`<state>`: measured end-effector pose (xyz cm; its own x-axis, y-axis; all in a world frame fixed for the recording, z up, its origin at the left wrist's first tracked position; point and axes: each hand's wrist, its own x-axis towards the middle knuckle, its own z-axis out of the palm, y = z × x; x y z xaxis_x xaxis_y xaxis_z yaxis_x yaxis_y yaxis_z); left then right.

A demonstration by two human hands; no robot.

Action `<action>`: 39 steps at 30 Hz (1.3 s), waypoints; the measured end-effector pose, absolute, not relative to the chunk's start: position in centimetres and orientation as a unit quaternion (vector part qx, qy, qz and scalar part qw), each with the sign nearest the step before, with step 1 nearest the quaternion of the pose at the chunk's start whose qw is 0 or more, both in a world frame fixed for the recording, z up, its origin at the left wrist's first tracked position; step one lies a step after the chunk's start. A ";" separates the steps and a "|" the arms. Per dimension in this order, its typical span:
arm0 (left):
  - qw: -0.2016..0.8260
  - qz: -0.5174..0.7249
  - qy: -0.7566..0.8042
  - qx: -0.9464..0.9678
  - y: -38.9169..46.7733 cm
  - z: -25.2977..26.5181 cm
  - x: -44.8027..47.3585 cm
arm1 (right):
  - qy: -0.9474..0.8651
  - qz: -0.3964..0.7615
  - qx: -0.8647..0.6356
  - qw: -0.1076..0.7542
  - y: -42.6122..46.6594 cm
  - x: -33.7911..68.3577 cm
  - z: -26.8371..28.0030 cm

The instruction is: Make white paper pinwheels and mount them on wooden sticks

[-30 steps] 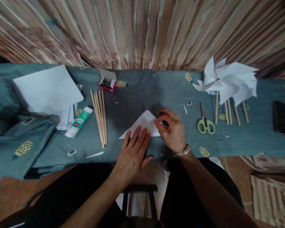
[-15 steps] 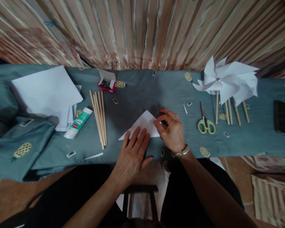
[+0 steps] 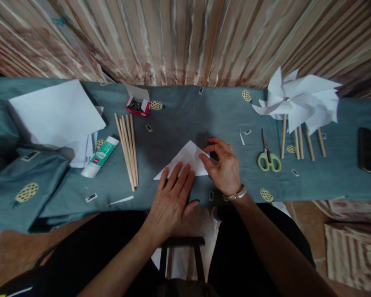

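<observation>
A white sheet of paper (image 3: 190, 153), folded into a triangle, lies on the cloth in front of me, its peak pointing away. Spread flat across its lower left part is my left hand (image 3: 170, 200), fingers stretched out and pressing the paper down. My right hand (image 3: 225, 168) has curled fingers at the right corner of the triangle, the thumb on top of the paper and the index finger at its edge. That corner is partly hidden behind the fingers.
On the left are a paper stack (image 3: 57, 111), a glue stick (image 3: 100, 156), wooden sticks (image 3: 128, 152) and an open red box (image 3: 138, 106) of small metal pieces. On the right lie green-handled scissors (image 3: 268, 159), paper pinwheels (image 3: 299, 99) and a dark phone (image 3: 370, 150).
The view has shifted slightly. Both hands stay on the folded paper in nearly the same pose; my right fingertips have moved a little along its right edge.
</observation>
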<state>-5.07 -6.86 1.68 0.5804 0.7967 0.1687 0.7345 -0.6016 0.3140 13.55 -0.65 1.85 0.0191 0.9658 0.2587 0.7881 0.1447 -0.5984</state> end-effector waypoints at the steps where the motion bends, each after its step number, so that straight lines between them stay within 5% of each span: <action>1: 0.105 0.147 0.433 0.883 -6.9 1.7 -5.1 | -0.687 0.139 -0.639 0.318 -0.7 13.6 1.8; 28: 0.085 0.126 0.428 0.891 -6.8 1.7 -5.0 | -0.760 0.029 -0.611 0.220 -4.2 13.2 2.5; 39: 0.073 0.135 0.419 0.895 -6.7 1.4 -5.0 | -0.724 0.066 -0.645 0.236 -5.1 13.5 1.1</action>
